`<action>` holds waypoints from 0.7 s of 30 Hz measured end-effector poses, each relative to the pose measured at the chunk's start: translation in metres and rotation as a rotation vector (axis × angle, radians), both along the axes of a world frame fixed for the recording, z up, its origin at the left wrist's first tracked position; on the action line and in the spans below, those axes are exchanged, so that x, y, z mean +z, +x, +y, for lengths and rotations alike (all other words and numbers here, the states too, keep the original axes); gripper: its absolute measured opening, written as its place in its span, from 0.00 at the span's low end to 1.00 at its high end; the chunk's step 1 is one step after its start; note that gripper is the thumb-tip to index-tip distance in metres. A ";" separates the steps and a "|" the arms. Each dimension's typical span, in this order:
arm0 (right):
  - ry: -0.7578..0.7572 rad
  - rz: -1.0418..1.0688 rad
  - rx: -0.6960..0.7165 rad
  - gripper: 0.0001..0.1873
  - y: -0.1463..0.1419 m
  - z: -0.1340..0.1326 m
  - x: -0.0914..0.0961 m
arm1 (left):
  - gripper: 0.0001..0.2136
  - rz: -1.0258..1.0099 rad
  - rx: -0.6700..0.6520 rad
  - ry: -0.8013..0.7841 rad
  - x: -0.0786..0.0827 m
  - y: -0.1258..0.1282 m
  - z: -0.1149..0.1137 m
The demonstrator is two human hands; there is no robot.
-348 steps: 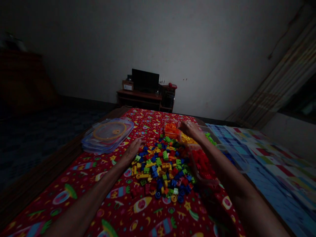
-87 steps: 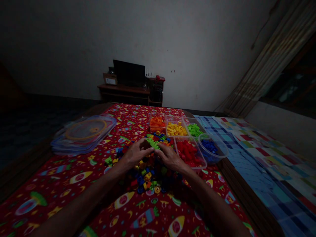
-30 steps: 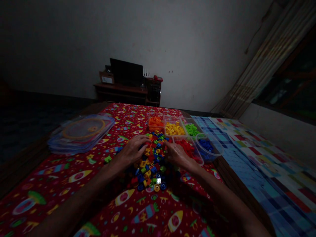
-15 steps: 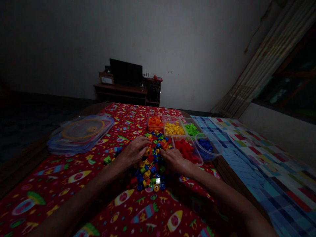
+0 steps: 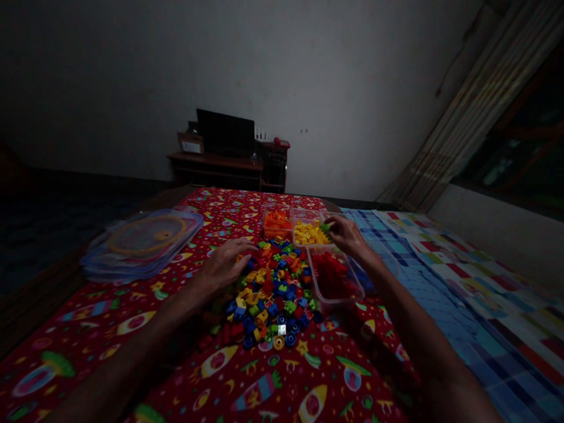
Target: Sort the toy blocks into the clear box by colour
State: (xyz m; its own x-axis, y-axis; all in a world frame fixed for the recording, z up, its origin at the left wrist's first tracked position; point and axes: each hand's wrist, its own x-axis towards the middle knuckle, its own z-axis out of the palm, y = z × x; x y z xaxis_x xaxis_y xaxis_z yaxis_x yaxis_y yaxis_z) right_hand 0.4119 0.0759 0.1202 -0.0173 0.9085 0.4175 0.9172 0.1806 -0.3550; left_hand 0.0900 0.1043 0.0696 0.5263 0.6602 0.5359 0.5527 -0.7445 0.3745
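Observation:
A pile of mixed toy building bricks in blue, yellow, red, orange and green lies on the red patterned cloth. My left hand rests at the pile's left edge, fingers stretched and thumb apart. Pinched in my right hand is a green toy brick, above the border between the yellow-brick box and the green-brick box. That hand and forearm hide most of the green box and much of the blue-brick tub. Red bricks fill a clear box nearer me.
Orange bricks and yellow bricks sit in clear boxes behind the pile. Stacked clear lids lie on the left. A blue checked cloth spreads at the right. Against the wall, a desk holds a monitor.
My right hand has risen from the pile and moved right and away from me, now with a green brick. My left hand has shifted slightly left. More of the pile shows.

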 end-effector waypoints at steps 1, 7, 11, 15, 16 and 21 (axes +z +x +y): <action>0.005 -0.036 -0.072 0.17 0.011 0.007 0.002 | 0.14 -0.004 0.016 -0.003 0.001 -0.003 0.003; -0.082 -0.182 -0.381 0.19 0.062 0.041 0.002 | 0.15 -0.038 0.084 -0.003 -0.005 -0.015 0.017; -0.127 -0.174 -0.419 0.19 0.073 0.051 0.000 | 0.16 -0.023 0.095 -0.001 -0.008 -0.019 0.022; -0.067 -0.146 -0.354 0.17 0.062 0.049 0.007 | 0.17 -0.011 0.104 0.000 -0.012 -0.023 0.029; -0.048 -0.127 -0.300 0.16 0.055 0.047 0.008 | 0.17 -0.010 0.104 -0.001 -0.015 -0.025 0.031; -0.125 -0.017 0.103 0.13 -0.014 0.019 0.002 | 0.24 0.051 0.119 -0.069 -0.028 -0.032 0.040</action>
State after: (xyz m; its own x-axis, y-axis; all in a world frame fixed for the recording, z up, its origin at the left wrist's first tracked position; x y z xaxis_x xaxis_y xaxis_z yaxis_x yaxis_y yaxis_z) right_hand 0.3978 0.0947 0.1224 -0.1186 0.9464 0.3006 0.9022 0.2291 -0.3654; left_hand 0.0578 0.1445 0.0416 0.4673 0.7543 0.4612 0.6554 -0.6457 0.3919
